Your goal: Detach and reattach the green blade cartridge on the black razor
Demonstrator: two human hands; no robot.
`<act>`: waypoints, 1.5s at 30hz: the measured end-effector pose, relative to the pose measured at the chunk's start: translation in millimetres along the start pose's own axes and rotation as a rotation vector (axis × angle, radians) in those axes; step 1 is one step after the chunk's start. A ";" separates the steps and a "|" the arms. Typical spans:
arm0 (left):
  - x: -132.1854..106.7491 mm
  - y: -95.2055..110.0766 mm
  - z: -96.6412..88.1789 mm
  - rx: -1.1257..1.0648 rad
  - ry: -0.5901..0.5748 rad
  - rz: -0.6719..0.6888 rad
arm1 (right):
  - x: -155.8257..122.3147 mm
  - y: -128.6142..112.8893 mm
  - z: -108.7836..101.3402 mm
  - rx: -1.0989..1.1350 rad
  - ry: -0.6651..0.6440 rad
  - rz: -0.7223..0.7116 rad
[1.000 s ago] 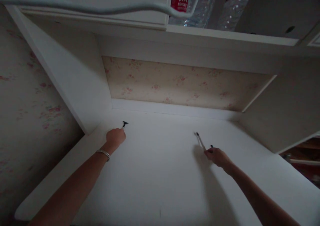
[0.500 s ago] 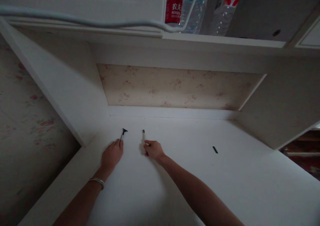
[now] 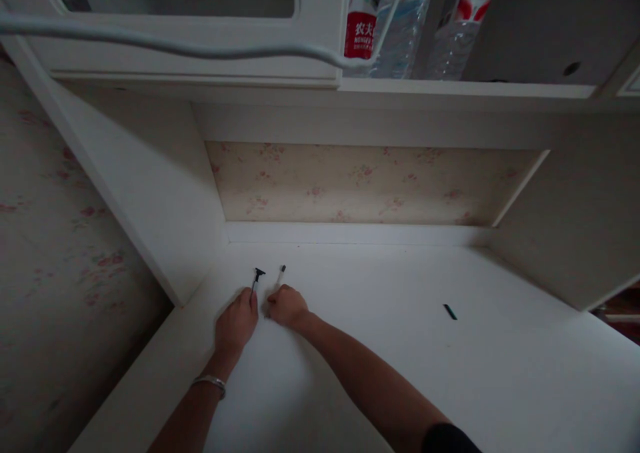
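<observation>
My left hand is closed round the thin grey handle of a small razor-like tool, whose black T-shaped head points away from me. Just to its right, my right hand pinches a slim pale stick with a dark tip; it resembles a toothbrush, but its kind is too small to make out. Both hands are low over the white desktop, close together near its back left. Farther right, a short dark strip lies flat on the desktop.
A white side panel rises at the left, and a grey-white one at the right. Overhead is a shelf edge with plastic bottles on it. A white bent tube crosses in front of the cabinet.
My right hand has moved left with the pale stick, closer to my left hand, and the stick now leans to the right. The view has shifted slightly.
</observation>
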State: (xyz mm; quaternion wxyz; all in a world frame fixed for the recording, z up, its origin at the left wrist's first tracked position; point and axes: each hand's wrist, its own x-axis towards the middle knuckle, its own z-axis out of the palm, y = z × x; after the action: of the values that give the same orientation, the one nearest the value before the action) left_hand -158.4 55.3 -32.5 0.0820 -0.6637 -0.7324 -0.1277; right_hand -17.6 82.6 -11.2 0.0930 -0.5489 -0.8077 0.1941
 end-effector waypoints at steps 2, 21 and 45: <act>0.4 1.4 -1.5 -0.010 -0.006 -0.016 | 0.1 1.7 -4.2 -0.025 -0.012 -0.051; 7.4 0.2 -0.1 -0.053 -0.098 -0.028 | 10.0 -4.6 0.0 -0.107 0.006 -0.294; 9.1 0.8 -2.2 -0.075 -0.087 -0.033 | -114.5 198.2 -94.7 0.058 0.296 0.165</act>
State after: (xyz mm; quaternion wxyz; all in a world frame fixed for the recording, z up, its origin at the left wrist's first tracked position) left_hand -158.7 63.3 -27.8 0.0231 -0.6592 -0.7406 -0.1277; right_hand 228.9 60.8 -0.5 0.2108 -0.6329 -0.7314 0.1414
